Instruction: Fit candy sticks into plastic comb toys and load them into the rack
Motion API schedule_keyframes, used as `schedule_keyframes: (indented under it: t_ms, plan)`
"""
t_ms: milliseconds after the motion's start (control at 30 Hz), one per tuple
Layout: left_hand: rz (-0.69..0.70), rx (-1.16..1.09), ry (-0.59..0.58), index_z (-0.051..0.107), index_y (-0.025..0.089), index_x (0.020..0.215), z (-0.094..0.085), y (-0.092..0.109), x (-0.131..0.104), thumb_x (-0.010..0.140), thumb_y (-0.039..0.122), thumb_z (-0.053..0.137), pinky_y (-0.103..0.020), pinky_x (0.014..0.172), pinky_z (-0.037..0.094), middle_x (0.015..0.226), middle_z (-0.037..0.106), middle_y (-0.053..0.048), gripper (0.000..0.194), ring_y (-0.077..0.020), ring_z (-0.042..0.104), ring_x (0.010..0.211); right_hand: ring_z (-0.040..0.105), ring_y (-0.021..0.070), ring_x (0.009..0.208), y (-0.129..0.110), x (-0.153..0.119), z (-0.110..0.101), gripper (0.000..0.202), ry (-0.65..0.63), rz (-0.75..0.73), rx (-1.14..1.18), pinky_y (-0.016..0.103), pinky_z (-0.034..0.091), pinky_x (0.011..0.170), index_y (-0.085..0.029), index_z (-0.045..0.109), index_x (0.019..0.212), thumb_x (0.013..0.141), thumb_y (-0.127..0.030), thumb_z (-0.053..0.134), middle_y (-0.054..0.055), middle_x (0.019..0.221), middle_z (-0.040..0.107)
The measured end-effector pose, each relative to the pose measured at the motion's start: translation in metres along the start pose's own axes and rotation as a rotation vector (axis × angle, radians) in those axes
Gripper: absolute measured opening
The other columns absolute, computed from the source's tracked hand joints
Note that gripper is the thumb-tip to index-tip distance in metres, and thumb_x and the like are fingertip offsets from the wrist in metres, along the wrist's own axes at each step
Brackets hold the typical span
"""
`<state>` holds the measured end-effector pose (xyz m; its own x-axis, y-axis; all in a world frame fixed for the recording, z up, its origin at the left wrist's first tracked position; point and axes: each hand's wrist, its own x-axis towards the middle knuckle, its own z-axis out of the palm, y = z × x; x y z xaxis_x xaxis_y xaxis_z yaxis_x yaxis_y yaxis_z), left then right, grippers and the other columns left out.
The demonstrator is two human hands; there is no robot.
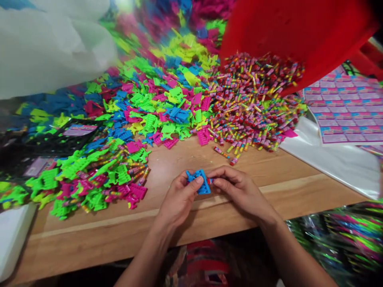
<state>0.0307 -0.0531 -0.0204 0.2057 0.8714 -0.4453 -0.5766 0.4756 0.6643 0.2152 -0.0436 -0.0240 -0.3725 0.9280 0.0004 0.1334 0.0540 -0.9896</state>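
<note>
Near the front of the wooden table [167,159], my left hand [181,199] grips a small blue plastic toy piece [203,185] between thumb and fingers. My right hand [239,189] pinches a small wrapped candy tube [210,181] with a red end, right against the toy's right side; whether it is inserted cannot be made out. Beyond my hands, two loose candy tubes [221,152] lie on the wood. To the left is a pile of green and pink toy pieces [98,175] with candy tubes mixed in.
A large heap of coloured toy pieces [161,99] covers the back. Beside it, candy tubes [254,103] spill below a red sheet [287,40]. Printed label sheets [344,107] and clear plastic bags [332,159] lie right. Black trays [66,133] and a white box edge [14,239] stand left.
</note>
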Motion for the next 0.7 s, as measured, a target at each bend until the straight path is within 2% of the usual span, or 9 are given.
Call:
schedule_keyframes:
  t_ms: [167,233,333,433,533,600,700]
  plan:
    - [-0.037,0.153,-0.042,0.063,0.015,0.082,-0.007,0.001,0.002,0.06,0.044,0.094,-0.026,0.07,0.047,0.075,0.064,0.001,0.048,-0.0117,0.058,0.07,0.066,0.0139,0.075,0.002,0.003,-0.007,0.029,-0.06,-0.047,-0.025,0.024,0.054,0.067,-0.02,0.073,0.099,0.099,-0.048,0.063,0.002,0.086,0.073]
    - [0.041,0.278,-0.009,0.062,0.016,0.082,-0.007,-0.002,0.002,0.065,0.046,0.09,-0.025,0.068,0.045,0.073,0.061,0.001,0.045,-0.0115,0.055,0.069,0.066,0.0144,0.077,0.003,0.004,-0.008,0.026,-0.049,-0.103,-0.132,0.025,0.053,0.069,-0.02,0.072,0.099,0.101,-0.043,0.059,0.002,0.086,0.073]
    - [0.209,0.523,0.107,0.061,0.017,0.081,-0.003,-0.007,0.002,0.075,0.043,0.081,-0.024,0.066,0.042,0.07,0.059,0.003,0.033,-0.0117,0.05,0.067,0.065,0.0139,0.076,0.003,0.004,-0.004,0.022,-0.034,-0.186,-0.353,0.025,0.051,0.071,-0.021,0.071,0.1,0.105,-0.032,0.053,0.002,0.084,0.07]
    - [0.26,0.631,0.165,0.061,0.018,0.082,0.0,-0.008,-0.005,0.08,0.042,0.074,-0.025,0.066,0.042,0.07,0.06,0.002,0.028,-0.0133,0.052,0.067,0.066,0.0146,0.08,0.0,0.0,0.004,0.02,-0.006,-0.236,-0.444,0.026,0.051,0.073,-0.02,0.069,0.102,0.106,-0.027,0.05,0.003,0.085,0.069]
    - [0.231,0.711,0.141,0.064,0.018,0.081,-0.009,0.006,-0.018,0.081,0.043,0.074,-0.025,0.067,0.045,0.072,0.064,0.0,0.026,-0.015,0.055,0.069,0.069,0.0151,0.088,-0.006,-0.003,0.005,0.02,-0.056,-0.28,-0.415,0.026,0.054,0.08,-0.021,0.069,0.11,0.106,-0.027,0.051,0.005,0.094,0.073]
    - [0.263,0.767,0.188,0.068,0.019,0.086,-0.02,0.023,-0.024,0.08,0.044,0.075,-0.027,0.069,0.047,0.077,0.068,-0.002,0.027,-0.0172,0.059,0.073,0.07,0.0164,0.096,-0.008,-0.004,-0.005,0.024,-0.074,-0.284,-0.435,0.028,0.056,0.085,-0.022,0.067,0.122,0.105,-0.03,0.053,0.007,0.105,0.075]
    - [0.407,0.829,0.332,0.07,0.021,0.098,-0.033,0.052,-0.021,0.079,0.046,0.077,-0.031,0.073,0.051,0.083,0.071,-0.004,0.032,-0.0219,0.065,0.081,0.069,0.0207,0.103,-0.002,-0.002,-0.037,0.031,0.089,-0.234,-0.568,0.035,0.056,0.091,-0.023,0.065,0.131,0.103,-0.034,0.056,0.009,0.114,0.073]
